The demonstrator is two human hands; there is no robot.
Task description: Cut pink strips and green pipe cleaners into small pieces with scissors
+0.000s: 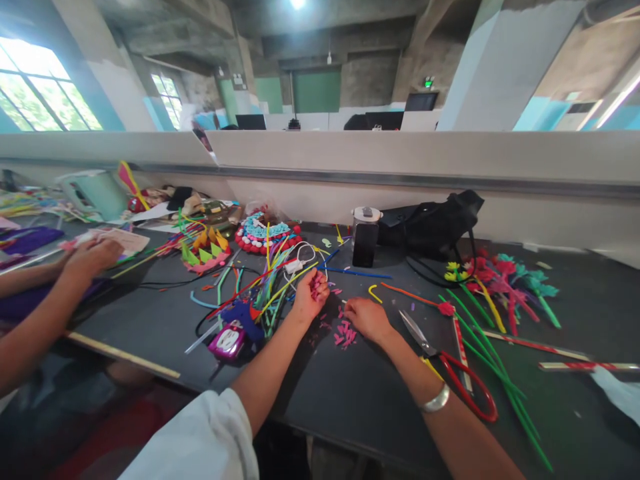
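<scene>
1. the left hand (311,293) is curled up like a little cup. it holds a bunch of small pink bits (319,285).

2. the right hand (369,319) is bent over, with its fingers pointing down and in toward the left hand. i can't tell if it pinches anything, because the fingertips are partly hidden.

3. more bits lie in a loose pink pile (345,335) on the dark worktop (340,393). the pile is between the hands, a bit closer to the person than the fingers are.

4. the right hand is nearer to the pile. its fingertips are just beside the far edge, and the left hand is farther off. the bits are short and thin and point all ways, so the pile has no one long way.

5. big scissors (421,335) lie to the right of the right hand, with their tips pointing away from the person.

6. a bent yellow fuzzy stick (374,293) is just past the right hand. a messy bunch of fuzzy sticks (274,293) lies left of the left hand.

7. far to the left are another person's hands (93,259).
</scene>
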